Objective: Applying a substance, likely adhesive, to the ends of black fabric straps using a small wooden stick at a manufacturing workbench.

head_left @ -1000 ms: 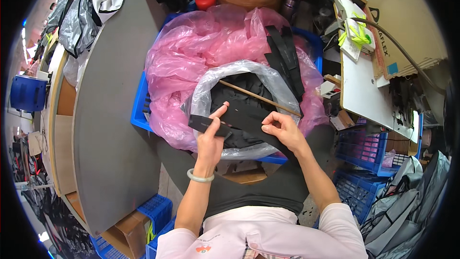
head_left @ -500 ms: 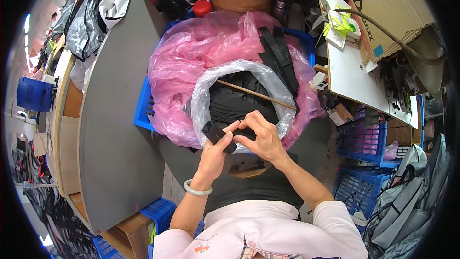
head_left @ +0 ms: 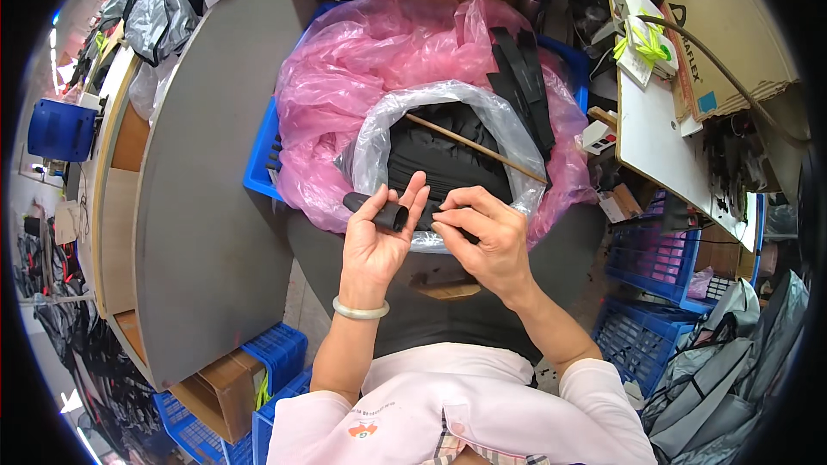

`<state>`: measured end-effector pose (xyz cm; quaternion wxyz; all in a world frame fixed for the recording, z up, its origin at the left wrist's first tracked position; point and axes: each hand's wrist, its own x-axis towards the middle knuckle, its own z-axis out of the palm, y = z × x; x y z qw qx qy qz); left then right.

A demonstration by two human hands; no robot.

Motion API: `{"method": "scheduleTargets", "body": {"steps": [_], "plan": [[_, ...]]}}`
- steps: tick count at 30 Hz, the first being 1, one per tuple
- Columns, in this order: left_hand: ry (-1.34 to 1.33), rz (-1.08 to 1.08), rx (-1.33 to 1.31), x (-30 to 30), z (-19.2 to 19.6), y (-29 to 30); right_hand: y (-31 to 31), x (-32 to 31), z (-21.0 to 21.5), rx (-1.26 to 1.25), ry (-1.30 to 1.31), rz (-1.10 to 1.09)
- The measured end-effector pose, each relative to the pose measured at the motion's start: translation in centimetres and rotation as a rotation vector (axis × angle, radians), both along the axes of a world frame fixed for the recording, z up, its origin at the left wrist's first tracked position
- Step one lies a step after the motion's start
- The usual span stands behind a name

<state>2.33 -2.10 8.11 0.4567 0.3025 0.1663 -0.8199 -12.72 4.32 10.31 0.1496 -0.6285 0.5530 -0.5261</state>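
My left hand (head_left: pixel 372 241) holds a short black tube of sleeve-like material (head_left: pixel 390 214) between thumb and fingers, its open end facing right. Just to its right is my right hand (head_left: pixel 493 241), thumb and fingertips pinched together and apart from the tube. Whatever lies in that pinch, if anything, is too small to make out. Beyond both hands, a clear plastic bag (head_left: pixel 372 139) has its rim rolled outward around a stack of flat black pieces (head_left: pixel 444 159). A thin wooden stick (head_left: pixel 474 148) lies slantwise across the bag's mouth.
Pink plastic sheeting (head_left: pixel 336 77) surrounds the clear bag inside a blue crate (head_left: pixel 261 159). Black strips (head_left: pixel 521 86) drape over it at the right. A grey panel (head_left: pixel 215 172) rises on my left; a white tabletop (head_left: pixel 659 138) juts in at right, above stacked blue crates (head_left: pixel 642 340).
My hands have moved apart. The left has turned palm-up, bringing the tube's open end into view, and the right has drawn off to the right. The whole view has shifted slightly.
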Motion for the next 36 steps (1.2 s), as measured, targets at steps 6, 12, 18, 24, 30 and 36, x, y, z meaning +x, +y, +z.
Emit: {"method": "scheduleTargets", "body": {"steps": [6,12,18,24,30,36], "plan": [[0.089,-0.061,-0.053,0.1,-0.4,0.4,-0.5,1.8,-0.1,-0.063,0.163,-0.059],[-0.029,-0.018,-0.084,-0.1,0.0,0.5,-0.6,2.2,-0.6,-0.059,0.253,-0.045],[-0.056,-0.053,-0.178,0.6,-0.6,0.2,-1.2,3.4,-0.4,-0.037,0.183,-0.012],[-0.262,-0.148,-0.386,-2.2,-0.2,-0.1,-0.2,2.5,-1.9,0.191,-0.194,0.07],[-0.597,-0.136,-0.688,0.2,-3.2,-0.7,1.4,3.5,-3.7,0.577,-0.026,0.29],[-0.115,-0.298,-0.37,-3.8,-5.1,-1.6,-0.9,1.2,-6.2,0.632,0.261,0.192]]}}
